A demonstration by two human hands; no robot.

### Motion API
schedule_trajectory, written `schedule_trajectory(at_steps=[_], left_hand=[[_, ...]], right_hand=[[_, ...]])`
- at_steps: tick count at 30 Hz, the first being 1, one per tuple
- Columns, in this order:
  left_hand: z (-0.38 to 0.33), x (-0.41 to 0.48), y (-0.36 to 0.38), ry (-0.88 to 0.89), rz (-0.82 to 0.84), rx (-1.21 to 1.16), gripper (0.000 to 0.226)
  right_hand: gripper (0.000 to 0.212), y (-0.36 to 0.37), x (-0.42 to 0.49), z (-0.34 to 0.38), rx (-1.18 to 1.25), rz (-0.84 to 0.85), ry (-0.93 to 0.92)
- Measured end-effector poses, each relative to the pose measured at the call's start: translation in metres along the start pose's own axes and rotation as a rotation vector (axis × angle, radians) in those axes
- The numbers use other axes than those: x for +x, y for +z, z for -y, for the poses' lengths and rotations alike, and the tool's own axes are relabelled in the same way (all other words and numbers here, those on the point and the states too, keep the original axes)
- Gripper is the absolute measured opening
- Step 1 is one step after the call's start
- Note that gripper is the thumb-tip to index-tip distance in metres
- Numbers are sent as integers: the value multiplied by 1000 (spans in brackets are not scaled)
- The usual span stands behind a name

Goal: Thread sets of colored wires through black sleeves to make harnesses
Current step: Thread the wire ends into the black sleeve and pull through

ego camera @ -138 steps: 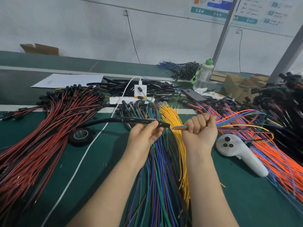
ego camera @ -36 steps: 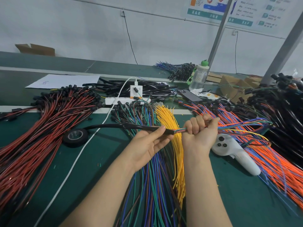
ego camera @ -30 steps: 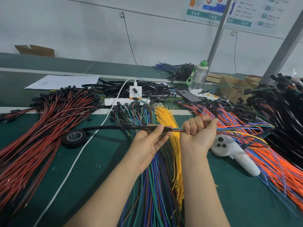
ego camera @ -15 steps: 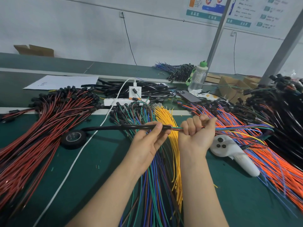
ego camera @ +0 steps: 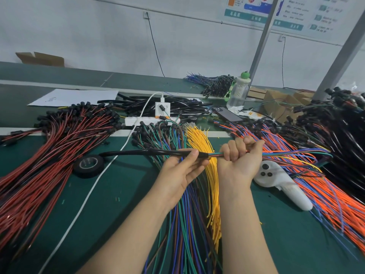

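Green desk (ego camera: 128, 184) heaped with wire piles | left hand (ego camera: 177, 173) pinches black sleeve (ego camera: 138, 151) above yellow wires (ego camera: 199, 141) | right hand (ego camera: 241, 159), fisted just right of yellow wires, grips colored wires (ego camera: 216, 154) entering sleeve's end

The black sleeve (ego camera: 150, 152) hangs nearly level in the air. My left hand (ego camera: 183, 169) pinches its right end, its left end is free, and there is a slight kink partway along. The colored wires (ego camera: 215, 154), green, blue, red and I think orange, enter its right mouth as one tight set. They pass through my right hand (ego camera: 240, 157), closed in a fist, and spread out beyond it to the right.
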State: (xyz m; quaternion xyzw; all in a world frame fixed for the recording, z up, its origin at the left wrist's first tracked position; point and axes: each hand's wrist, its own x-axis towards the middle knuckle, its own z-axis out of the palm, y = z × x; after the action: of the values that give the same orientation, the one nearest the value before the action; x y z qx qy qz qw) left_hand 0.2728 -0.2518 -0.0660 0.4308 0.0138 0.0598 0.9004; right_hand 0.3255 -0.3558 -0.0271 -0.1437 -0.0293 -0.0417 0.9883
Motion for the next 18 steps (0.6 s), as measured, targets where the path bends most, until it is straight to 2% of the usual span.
schedule_trajectory(at_steps=[6, 13, 18], left_hand=[[-1, 1, 2, 19, -53, -47, 7], [-1, -1, 4, 5, -2, -80, 10], [1, 0, 4, 59, -53, -79, 6]], right_hand=[[48, 1, -1, -2, -10, 10, 20], [49, -3, 1, -4, 40, -5, 46], [49, -2, -1, -8, 29, 5, 59]])
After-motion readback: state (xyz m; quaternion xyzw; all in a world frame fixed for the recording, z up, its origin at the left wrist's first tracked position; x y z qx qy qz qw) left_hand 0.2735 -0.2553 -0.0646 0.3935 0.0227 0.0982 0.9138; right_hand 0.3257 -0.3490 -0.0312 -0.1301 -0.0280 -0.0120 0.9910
